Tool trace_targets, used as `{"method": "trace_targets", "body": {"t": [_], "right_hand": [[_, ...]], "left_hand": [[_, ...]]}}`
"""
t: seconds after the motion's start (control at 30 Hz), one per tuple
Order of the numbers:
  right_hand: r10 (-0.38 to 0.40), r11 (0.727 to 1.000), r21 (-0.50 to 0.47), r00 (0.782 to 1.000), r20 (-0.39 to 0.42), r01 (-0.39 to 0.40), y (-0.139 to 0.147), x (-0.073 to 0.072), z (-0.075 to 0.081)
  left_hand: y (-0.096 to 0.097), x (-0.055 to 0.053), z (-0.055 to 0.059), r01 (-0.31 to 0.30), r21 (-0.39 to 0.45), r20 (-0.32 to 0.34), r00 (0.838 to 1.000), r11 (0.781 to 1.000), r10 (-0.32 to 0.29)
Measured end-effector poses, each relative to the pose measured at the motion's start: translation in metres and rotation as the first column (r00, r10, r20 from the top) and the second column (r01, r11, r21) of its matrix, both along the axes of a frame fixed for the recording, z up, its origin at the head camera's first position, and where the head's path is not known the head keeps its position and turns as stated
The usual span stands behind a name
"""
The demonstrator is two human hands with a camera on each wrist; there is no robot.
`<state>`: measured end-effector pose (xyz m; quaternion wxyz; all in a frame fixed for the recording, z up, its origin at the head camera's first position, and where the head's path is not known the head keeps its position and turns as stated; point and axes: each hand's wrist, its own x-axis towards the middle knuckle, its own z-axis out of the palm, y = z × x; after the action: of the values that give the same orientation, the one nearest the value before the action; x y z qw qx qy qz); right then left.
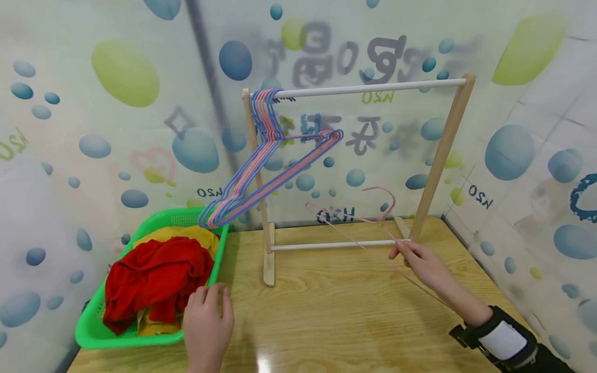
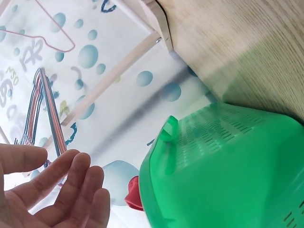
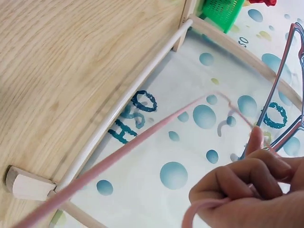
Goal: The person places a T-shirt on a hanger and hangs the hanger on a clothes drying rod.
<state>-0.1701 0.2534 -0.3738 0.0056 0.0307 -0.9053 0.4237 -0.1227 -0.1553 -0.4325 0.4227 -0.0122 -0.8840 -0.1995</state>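
Note:
My right hand (image 1: 424, 264) pinches a pink clothes hanger (image 1: 388, 207) just below its hook, and holds it in the air before the right part of the rack. In the right wrist view the fingers (image 3: 237, 178) curl round the hanger's thin wire. My left hand (image 1: 208, 321) hovers by the front right corner of a green basket (image 1: 219, 243), holding nothing, its fingers (image 2: 78, 185) loosely bent. Red cloth (image 1: 158, 274) lies heaped in the basket, with yellow cloth (image 1: 186, 234) behind and under it.
A small rack with a white top rail (image 1: 373, 89) and wooden posts (image 1: 440, 160) stands on the wooden table (image 1: 326, 311). Several blue and pink hangers (image 1: 266, 150) hang bunched at its left end, reaching over the basket. A patterned sheet (image 1: 289, 31) covers the walls behind.

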Motion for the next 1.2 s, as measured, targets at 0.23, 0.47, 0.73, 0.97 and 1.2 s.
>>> {"method": "trace_targets", "body": {"t": [0.23,0.47,0.73,0.97,1.2], "right_hand": [[-0.012,0.999,0.029,0.998,-0.057,0.014,0.004,0.004,-0.010],[-0.066,0.996,0.058,0.995,-0.074,0.070,0.008,0.010,-0.015],[-0.103,0.990,0.089,0.994,-0.034,0.105,0.008,0.016,-0.015],[-0.062,0.991,0.115,0.998,-0.027,0.064,0.006,0.021,-0.021],[-0.036,0.991,0.124,0.999,-0.038,0.041,0.004,0.024,-0.025]], "left_hand": [[-0.002,0.004,0.000,-0.012,-0.010,0.025,1.000,1.000,0.012],[-0.005,0.009,-0.002,-0.002,-0.009,0.001,1.000,1.000,0.002],[-0.014,0.013,-0.002,0.008,0.015,-0.073,0.997,1.000,-0.006],[-0.022,0.013,0.006,-0.008,0.026,-0.093,0.996,1.000,0.010],[-0.035,0.016,0.026,-0.066,0.020,-0.041,0.997,0.998,0.067]]}}
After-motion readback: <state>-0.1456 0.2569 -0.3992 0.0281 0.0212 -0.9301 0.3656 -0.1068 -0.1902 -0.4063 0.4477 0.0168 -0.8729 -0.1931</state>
